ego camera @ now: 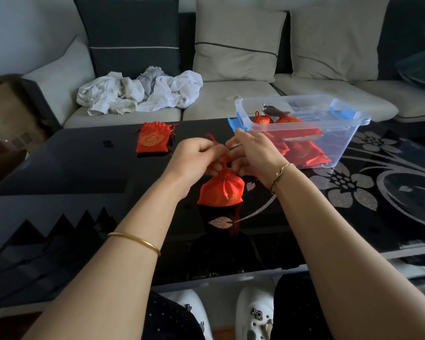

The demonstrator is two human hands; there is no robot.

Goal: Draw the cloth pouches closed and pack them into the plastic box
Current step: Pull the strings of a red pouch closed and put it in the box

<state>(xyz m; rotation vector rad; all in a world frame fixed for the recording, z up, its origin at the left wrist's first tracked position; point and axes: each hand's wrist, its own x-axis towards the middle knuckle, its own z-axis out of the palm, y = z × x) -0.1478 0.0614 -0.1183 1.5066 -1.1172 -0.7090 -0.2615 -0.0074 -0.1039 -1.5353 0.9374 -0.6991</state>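
Observation:
A red cloth pouch (221,191) stands on the black glass table (84,168), its neck gathered tight. My left hand (194,159) and my right hand (252,154) meet just above it, each pinching the pouch's red drawstring at the neck. A second red pouch (152,141) with a gold emblem lies flat and open-necked on the table to the far left. The clear plastic box (339,133) with blue latches sits at the far right and holds several red pouches.
A sofa with cushions runs behind the table, with a heap of white cloth (138,92) on its seat. Silver flower patterns cover the table's right side. My knees and white shoes (254,312) show under the near edge.

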